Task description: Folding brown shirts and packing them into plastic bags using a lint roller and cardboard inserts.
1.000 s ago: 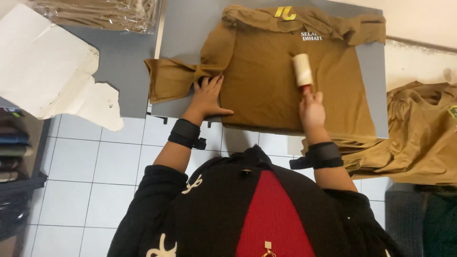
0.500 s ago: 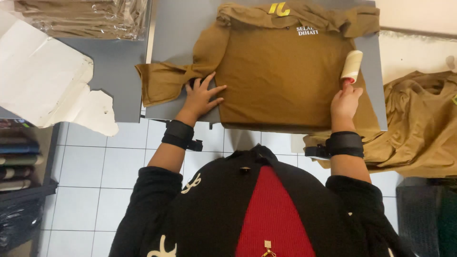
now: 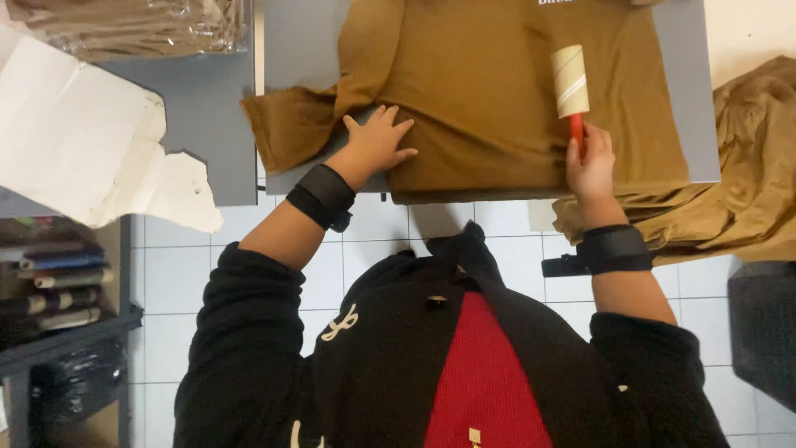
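Brown shirt (image 3: 489, 91) under both hands; roller (image 3: 570, 80) right.

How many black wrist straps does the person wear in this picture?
2: one wrist strap on the left forearm, behind the left hand; one on the right, behind the right hand holding the lint roller.

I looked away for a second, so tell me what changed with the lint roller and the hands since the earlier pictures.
The right hand swept the lint roller from the middle of the brown shirt out to its right side, then partway back toward the middle. Nothing was taken up or let go: the roller stays gripped by its red handle. The left hand stays flat on the shirt near the folded sleeve, and the shirt stays on the grey board.
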